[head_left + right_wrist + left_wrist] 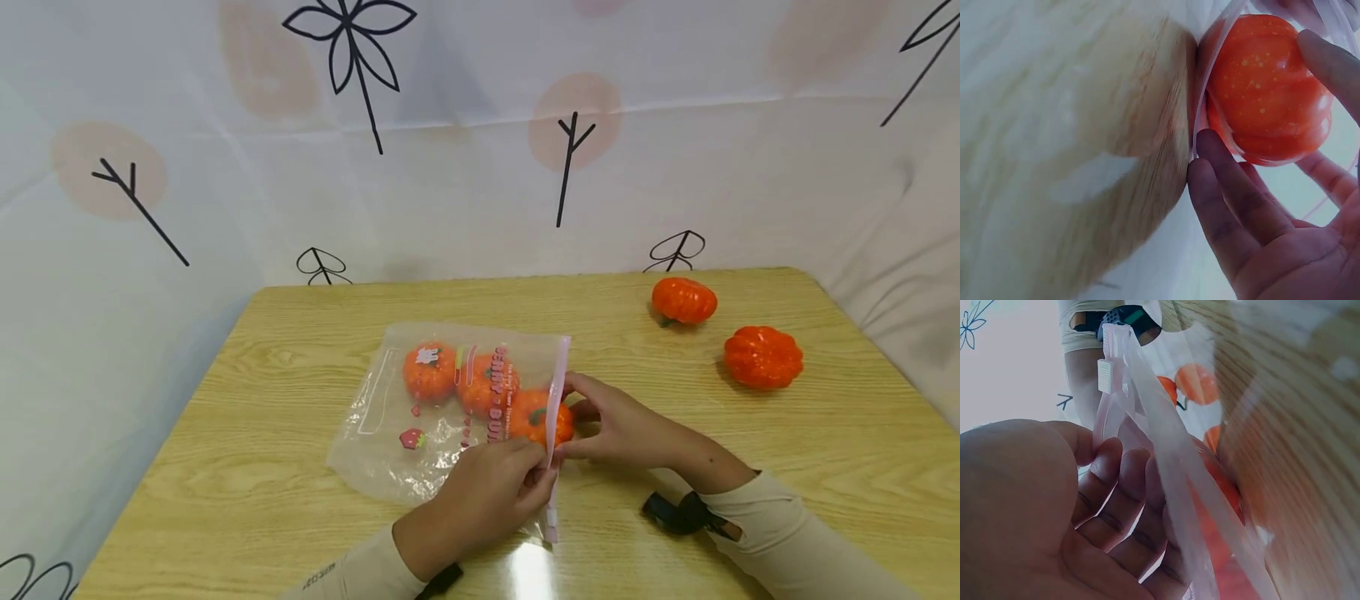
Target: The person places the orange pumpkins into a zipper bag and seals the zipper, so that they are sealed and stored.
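Note:
A clear zip bag [442, 471] with pink print lies on the table, its pink-edged mouth facing right. Two orange toy pumpkins [430, 372] show through the plastic, and a third pumpkin [1266, 94] sits at the mouth, its near side just outside the edge. My left hand [491, 487] pinches the bag's edge between thumb and fingers; in the left wrist view a white zip slider [1105, 376] is close by. With thumb and fingers curved around the third pumpkin, my right hand [626, 425] holds it, fingertips against the bag's lip.
Two more orange pumpkins lie on the right of the wooden table [247, 400]: one pumpkin [684, 300] near the back edge, another pumpkin [763, 357] closer and farther right. A patterned white cloth [465, 192] hangs behind the table.

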{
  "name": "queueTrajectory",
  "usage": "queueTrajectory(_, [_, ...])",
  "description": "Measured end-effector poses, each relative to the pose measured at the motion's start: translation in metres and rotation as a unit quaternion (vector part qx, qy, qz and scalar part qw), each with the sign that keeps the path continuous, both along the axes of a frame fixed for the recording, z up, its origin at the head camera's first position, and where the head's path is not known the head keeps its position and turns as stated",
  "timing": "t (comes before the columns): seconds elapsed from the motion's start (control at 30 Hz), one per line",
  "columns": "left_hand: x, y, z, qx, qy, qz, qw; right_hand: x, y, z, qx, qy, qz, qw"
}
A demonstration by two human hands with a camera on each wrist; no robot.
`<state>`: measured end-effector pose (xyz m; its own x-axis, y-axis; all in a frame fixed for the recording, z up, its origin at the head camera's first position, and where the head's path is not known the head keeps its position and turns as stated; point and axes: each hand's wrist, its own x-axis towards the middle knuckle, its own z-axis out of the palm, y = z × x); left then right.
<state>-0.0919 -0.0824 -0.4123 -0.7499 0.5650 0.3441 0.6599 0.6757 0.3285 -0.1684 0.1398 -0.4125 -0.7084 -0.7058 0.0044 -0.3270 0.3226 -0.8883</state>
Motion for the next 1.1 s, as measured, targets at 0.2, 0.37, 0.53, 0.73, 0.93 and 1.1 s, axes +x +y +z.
queueTrajectory(0.2, [0.0005, 0.0004, -0.0007, -0.001, -0.001, 0.001, 1.0, -0.0012, 0.0008, -0.0008, 0.022, 0.004, 0.007, 1.0])
queueTrajectory(0.37, [-0.0001, 0.0008, -0.0005, 0.0, -0.002, 0.004, 1.0, -0.0022, 0.0024, -0.0002, 0.025, 0.005, 0.019, 0.999])
queueTrajectory(0.53, [0.0003, 0.0012, -0.0001, -0.004, 0.001, 0.01, 0.9999, -0.0022, 0.0018, -0.0019, 0.02, 0.008, 0.016, 1.0])
queueTrajectory(0.73, [0.0007, 0.0008, 0.0007, -0.002, 0.014, 0.011, 0.9998, -0.0011, 0.0007, -0.0036, 0.011, 0.007, 0.006, 1.0])
queueTrajectory(0.93, [0.0004, 0.0, 0.0012, -0.003, 0.018, 0.009, 0.9998, -0.0012, -0.0011, -0.0044, 0.021, 0.009, -0.002, 1.0])
queueTrajectory(1.1, [0.0004, 0.0004, 0.0013, -0.002, 0.019, 0.006, 0.9998, -0.0005, -0.0012, -0.0043, 0.02, 0.009, -0.004, 1.0])
